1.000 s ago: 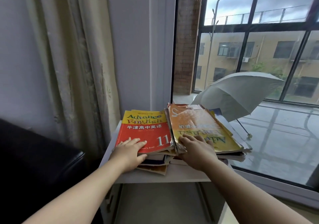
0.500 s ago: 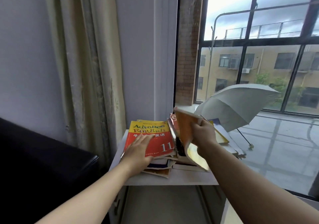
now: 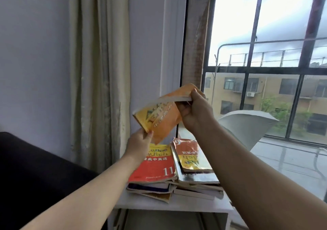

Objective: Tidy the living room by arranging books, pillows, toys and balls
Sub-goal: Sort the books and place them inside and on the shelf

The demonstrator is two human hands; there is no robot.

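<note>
Light, floppy paperback (image 3: 160, 119): right hand (image 3: 195, 113) gripping far edge, left hand (image 3: 141, 142) pinching near corner, grab by the spine imo.

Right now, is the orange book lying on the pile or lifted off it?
Lifted off. The orange book hangs above the pile; the right hand grips its top edge, the left hand its lower corner.

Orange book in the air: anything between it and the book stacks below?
Nothing visible. The right hand grips the orange book by its top edge; the left hand, holding its lower corner, hangs over the red book.
</note>
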